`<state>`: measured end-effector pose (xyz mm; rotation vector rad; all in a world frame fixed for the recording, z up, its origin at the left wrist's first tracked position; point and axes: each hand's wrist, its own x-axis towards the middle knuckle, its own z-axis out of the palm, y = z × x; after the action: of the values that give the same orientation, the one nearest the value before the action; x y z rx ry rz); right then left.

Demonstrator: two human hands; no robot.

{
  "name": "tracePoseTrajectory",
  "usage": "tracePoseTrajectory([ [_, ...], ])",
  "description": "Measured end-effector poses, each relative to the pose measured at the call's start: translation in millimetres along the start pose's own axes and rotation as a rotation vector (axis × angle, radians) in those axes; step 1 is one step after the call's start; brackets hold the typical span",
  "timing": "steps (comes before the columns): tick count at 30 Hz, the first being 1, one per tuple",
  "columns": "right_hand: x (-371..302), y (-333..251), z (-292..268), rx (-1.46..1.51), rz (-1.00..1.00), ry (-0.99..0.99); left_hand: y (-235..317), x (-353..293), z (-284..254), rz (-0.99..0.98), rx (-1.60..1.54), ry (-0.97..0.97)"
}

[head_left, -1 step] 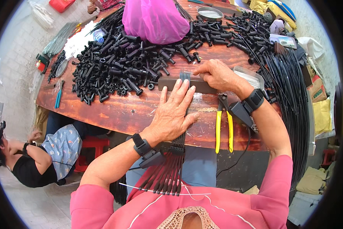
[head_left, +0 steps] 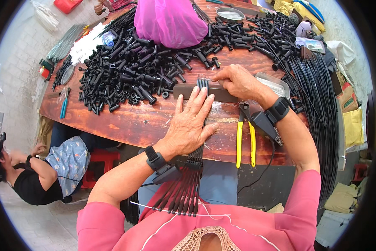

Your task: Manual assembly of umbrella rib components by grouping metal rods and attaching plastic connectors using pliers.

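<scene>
My left hand point(head_left: 188, 121) lies flat with its fingers stretched over a row of thin black rods point(head_left: 195, 155). The rods rest across a dark flat bar point(head_left: 225, 94) and run down to my lap, where their thicker black ends spread along a thin white stick point(head_left: 158, 208). My right hand point(head_left: 238, 81) is just right of the rod tips. Its thumb and index finger pinch what looks like a thin wire point(head_left: 207, 79), mostly hidden by the fingers. Yellow-handled pliers point(head_left: 252, 144) lie below my right hand, apart from it.
Black tubular parts point(head_left: 121, 71) are heaped across the table point(head_left: 125, 129), behind a pink plastic bag point(head_left: 167, 25). A clear tray point(head_left: 282, 88) of thin wires sits beside my right wrist. Long black rods point(head_left: 315, 108) hang over the right edge. A person point(head_left: 33, 175) sits at left.
The white stick and the rod ends at my lap have dipped very slightly. Both hands keep their places.
</scene>
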<state>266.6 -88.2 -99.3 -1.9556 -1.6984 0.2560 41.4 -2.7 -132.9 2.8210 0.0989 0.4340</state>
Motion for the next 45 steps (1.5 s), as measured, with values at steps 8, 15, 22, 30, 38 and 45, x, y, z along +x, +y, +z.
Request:
tracePoseTrajectory([
  [8,5,0,-4,0.054,0.113,-0.023,0,0,0,-0.003,0.012,-0.018],
  [15,14,-4,-3,0.111,0.052,0.027,0,0,1,-0.008,-0.016,-0.009],
  [22,30,0,23,0.038,-0.090,0.302,1,2,1,0.004,-0.003,-0.014],
  [30,-28,19,-42,-0.181,0.170,0.356,-1,-2,3,0.022,-0.001,0.023],
  [38,-81,40,-70,-0.502,0.451,0.096,1,-3,1,0.056,0.038,0.012],
  [45,-96,52,-66,-0.462,0.256,0.184,1,-6,0,0.049,0.032,0.025],
])
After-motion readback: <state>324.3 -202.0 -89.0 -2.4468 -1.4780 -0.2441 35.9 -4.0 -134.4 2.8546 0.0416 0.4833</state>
